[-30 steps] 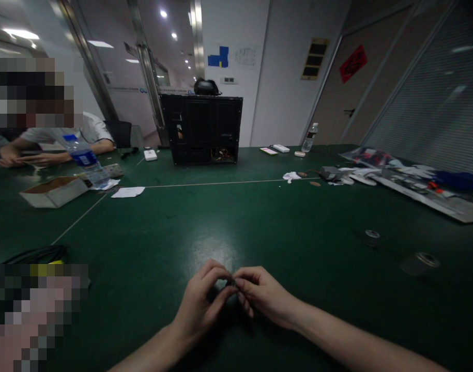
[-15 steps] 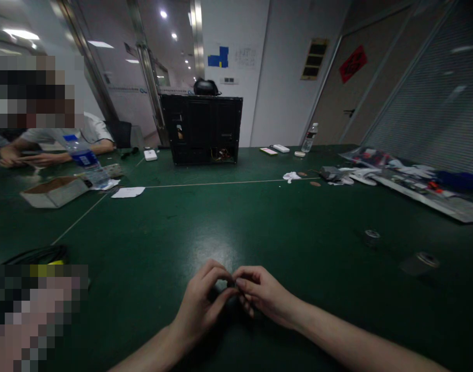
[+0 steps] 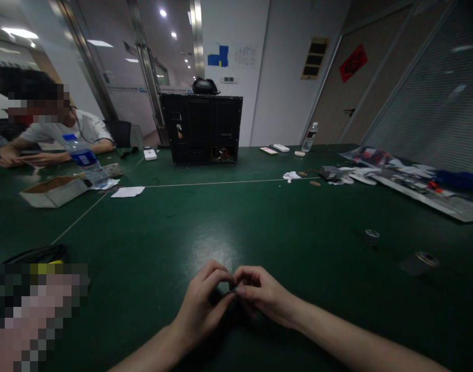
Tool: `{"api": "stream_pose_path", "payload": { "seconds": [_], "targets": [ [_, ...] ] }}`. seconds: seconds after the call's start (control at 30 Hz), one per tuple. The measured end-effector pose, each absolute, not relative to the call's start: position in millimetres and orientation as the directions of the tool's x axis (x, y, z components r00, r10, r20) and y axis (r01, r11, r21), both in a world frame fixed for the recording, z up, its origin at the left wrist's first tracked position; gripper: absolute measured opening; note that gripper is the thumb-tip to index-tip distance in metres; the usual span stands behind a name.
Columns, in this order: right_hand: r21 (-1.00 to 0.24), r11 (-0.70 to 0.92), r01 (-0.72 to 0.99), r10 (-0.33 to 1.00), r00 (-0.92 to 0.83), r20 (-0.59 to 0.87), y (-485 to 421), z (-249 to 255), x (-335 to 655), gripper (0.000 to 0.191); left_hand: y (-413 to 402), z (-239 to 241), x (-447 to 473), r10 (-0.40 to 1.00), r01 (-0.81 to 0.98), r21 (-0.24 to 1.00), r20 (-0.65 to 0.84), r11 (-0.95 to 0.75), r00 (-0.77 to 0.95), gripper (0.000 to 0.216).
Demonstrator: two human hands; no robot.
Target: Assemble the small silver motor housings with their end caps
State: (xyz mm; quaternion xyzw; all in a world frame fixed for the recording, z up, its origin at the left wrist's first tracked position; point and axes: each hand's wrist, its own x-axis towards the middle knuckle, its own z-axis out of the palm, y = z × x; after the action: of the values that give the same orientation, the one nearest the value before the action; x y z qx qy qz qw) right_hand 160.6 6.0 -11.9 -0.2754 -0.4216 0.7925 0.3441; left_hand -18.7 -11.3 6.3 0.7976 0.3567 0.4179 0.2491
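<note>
Low in the head view, my left hand (image 3: 203, 297) and my right hand (image 3: 265, 294) meet fingertip to fingertip just above the green table (image 3: 228, 222). A small dark piece (image 3: 232, 287) shows between the pinched fingertips, mostly hidden; its kind cannot be made out. The left thumb and index finger curve into a ring around a gap. My right thumb and fingers press together at the same spot. To the right stand a small dark cylinder with a pale top (image 3: 371, 236) and a larger grey cylinder (image 3: 420, 263), neither touched.
A black panel-like casing (image 3: 203, 129) stands at the back. On the left are an open box (image 3: 54, 192), a water bottle (image 3: 85, 160), a paper (image 3: 128, 192), coiled cable (image 3: 34, 254) and a seated person (image 3: 85, 126). A cluttered tray (image 3: 422, 196) lies right; another bottle (image 3: 309, 138) stands behind.
My right thumb has shifted slightly lower against the small dark piece, and the right lower fingers have curled in. Both hands otherwise keep their place. The seated person's head has turned or leaned slightly.
</note>
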Motion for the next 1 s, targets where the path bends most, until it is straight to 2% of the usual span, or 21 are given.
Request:
{"api": "stream_pose_path", "payload": {
  "seconds": [0.33,0.73,1.0],
  "targets": [
    [-0.834,-0.427,-0.35,0.778,-0.612,-0.142,6.8,-12.5,161.2,0.026,-12.1,5.9,-17.8,0.773,0.357,0.692,0.498,-0.628,0.393,0.022],
    [-0.861,-0.388,-0.329,0.78,-0.615,-0.117,6.5,-13.2,161.3,0.032,-13.0,2.8,-18.0,0.765,0.36,0.679,0.517,-0.64,0.385,0.025],
    [-0.928,-0.268,-0.259,0.819,-0.568,-0.078,7.6,-14.3,162.0,0.032,-12.2,8.7,-17.1,0.787,0.378,0.696,0.478,-0.611,0.39,0.019]
  ]
}}
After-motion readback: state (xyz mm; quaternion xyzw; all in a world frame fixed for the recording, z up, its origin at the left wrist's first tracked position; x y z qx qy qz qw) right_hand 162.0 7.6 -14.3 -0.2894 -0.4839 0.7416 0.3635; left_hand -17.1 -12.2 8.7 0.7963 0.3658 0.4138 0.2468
